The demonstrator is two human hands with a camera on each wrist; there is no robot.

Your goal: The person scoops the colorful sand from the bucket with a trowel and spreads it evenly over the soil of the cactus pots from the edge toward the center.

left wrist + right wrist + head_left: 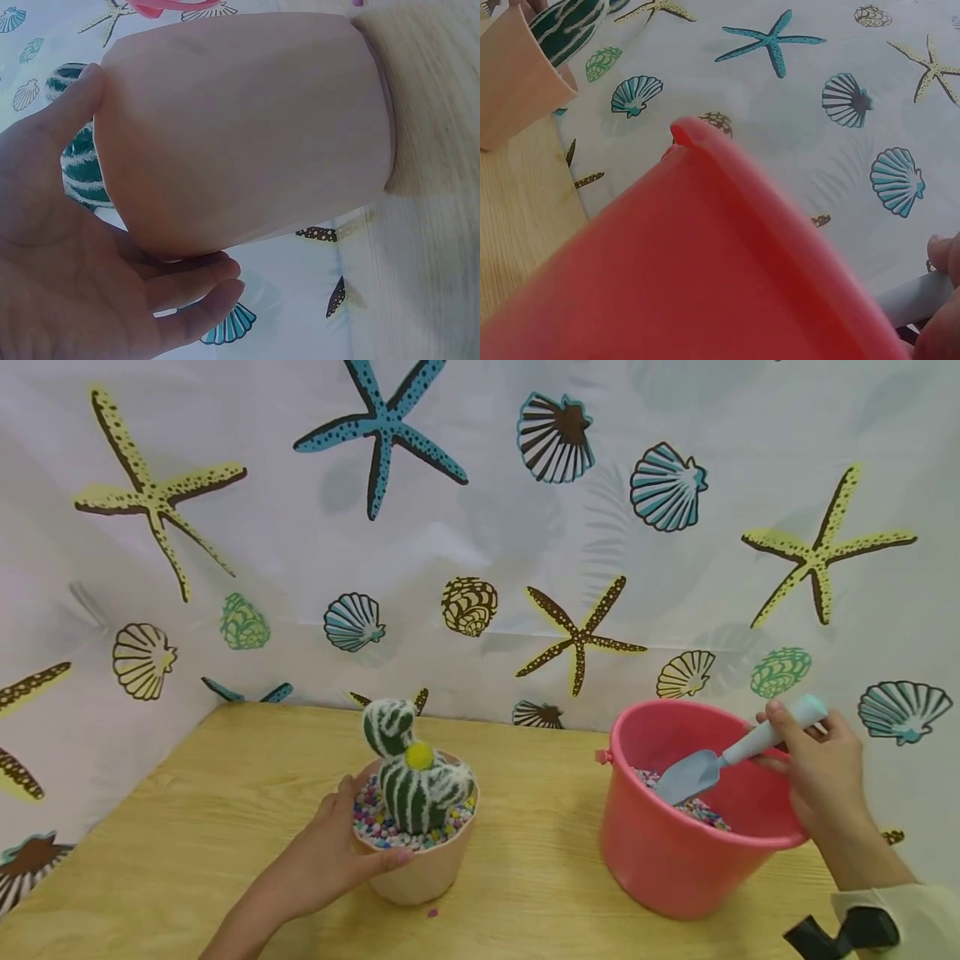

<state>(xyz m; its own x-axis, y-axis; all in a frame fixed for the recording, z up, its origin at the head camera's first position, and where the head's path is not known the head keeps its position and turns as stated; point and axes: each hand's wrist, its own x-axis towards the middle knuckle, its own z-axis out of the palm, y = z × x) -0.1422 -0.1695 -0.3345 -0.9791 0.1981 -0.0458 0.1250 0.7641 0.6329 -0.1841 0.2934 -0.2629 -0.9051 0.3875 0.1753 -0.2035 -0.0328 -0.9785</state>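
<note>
A light peach flowerpot [420, 878] stands on the table, filled with colorful pebbles [369, 817] around a green-and-white knitted cactus [408, 797] that has a yellow pompom [419, 755]. My left hand [322, 860] grips the pot at its rim, thumb along the near side and fingers around the left; the left wrist view shows the pot wall [247, 135] up close. To the right, my right hand [832, 768] holds a pale blue toy trowel [690, 777] by its handle, scoop tilted down inside a pink bucket [675, 868]. More pebbles [705, 814] lie in the bucket below the scoop.
The wooden table [536, 860] carries both containers, with a gap between them. One small purple pebble [432, 912] lies in front of the pot. A white cloth [465, 527] printed with starfish and shells hangs behind the table and at its sides.
</note>
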